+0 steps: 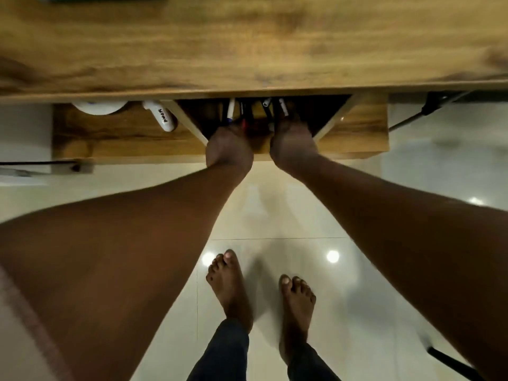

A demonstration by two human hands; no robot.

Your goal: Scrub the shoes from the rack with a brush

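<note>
At the shelf's [354,133] front edge, our left hand [229,147] and right hand [292,141] reach for shoes [248,116]; finger positions unclear, so we'd grip firmly.

We seem to be indoors in a home: bare feet [230,287] on glossy tiled floor [275,210], just below a wooden rack [247,50] holding shoes [248,116].

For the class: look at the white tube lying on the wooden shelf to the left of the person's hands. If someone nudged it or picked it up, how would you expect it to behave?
The white tube looks rounded, so a sideways nudge would probably roll it along the wooden shelf. It seems small and plastic, so likely light. Its smooth glossy surface may be a little slippery.
</note>
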